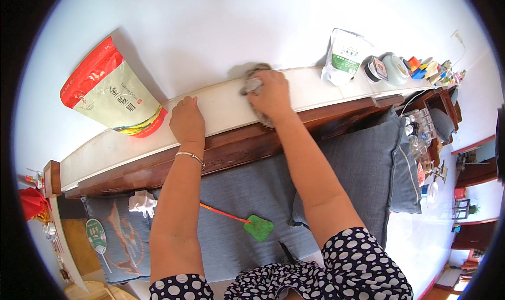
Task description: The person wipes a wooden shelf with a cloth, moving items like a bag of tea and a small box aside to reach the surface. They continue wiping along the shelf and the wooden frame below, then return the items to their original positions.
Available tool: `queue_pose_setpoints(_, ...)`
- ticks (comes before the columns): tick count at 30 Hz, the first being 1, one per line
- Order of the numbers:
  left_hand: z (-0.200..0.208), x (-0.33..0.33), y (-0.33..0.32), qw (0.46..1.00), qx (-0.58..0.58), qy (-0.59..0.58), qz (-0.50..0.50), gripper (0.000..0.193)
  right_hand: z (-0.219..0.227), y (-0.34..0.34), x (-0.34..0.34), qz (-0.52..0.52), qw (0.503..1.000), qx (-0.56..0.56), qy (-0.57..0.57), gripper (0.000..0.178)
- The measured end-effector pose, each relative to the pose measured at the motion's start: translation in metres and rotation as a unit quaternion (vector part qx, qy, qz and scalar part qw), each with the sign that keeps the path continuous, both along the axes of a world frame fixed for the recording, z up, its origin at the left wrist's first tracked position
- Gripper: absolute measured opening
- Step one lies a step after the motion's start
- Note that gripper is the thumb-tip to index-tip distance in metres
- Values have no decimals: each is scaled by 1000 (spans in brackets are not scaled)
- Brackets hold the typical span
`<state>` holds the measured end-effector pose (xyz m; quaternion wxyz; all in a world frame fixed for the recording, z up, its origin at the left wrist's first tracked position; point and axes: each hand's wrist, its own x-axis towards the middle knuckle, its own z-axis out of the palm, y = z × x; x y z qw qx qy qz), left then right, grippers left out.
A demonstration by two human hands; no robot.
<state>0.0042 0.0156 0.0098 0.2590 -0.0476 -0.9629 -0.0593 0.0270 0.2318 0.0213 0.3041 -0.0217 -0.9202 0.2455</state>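
My right hand (272, 94) presses a crumpled grey rag (252, 85) onto the white ledge (226, 101) along the wall. Part of the rag hangs out below the palm, toward the ledge's front edge. To the left, my left hand (188, 120) rests on the same ledge with its fingers curled in, and nothing shows in it. A bangle circles that wrist. Just left of this hand stands a large red and cream pouch (117, 92). A smaller white and green pouch (344, 58) stands farther along the ledge, right of the rag.
Round containers (395, 69) and several small colourful items crowd the ledge's right end. Below runs the dark wooden back of a sofa (242, 137), with grey cushions (350, 168). On the seat lie a green fly swatter (259, 227), a white cloth (142, 201) and a hand fan (96, 236).
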Motion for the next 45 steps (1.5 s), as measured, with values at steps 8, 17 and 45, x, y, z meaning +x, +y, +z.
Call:
queue_pose_setpoints(8,2,-2,1,1000,15,-4,-22,26,3,-55,0,136,989,-64,-13,42)
queue_pose_setpoints(17,-3,-6,-4,1000,-11,5,-15,27,-2,77,35,-176,983,37,29,42)
queue_pose_setpoints(45,-2,-5,-6,1000,-15,-26,-10,28,1,-17,12,70,997,30,-14,34)
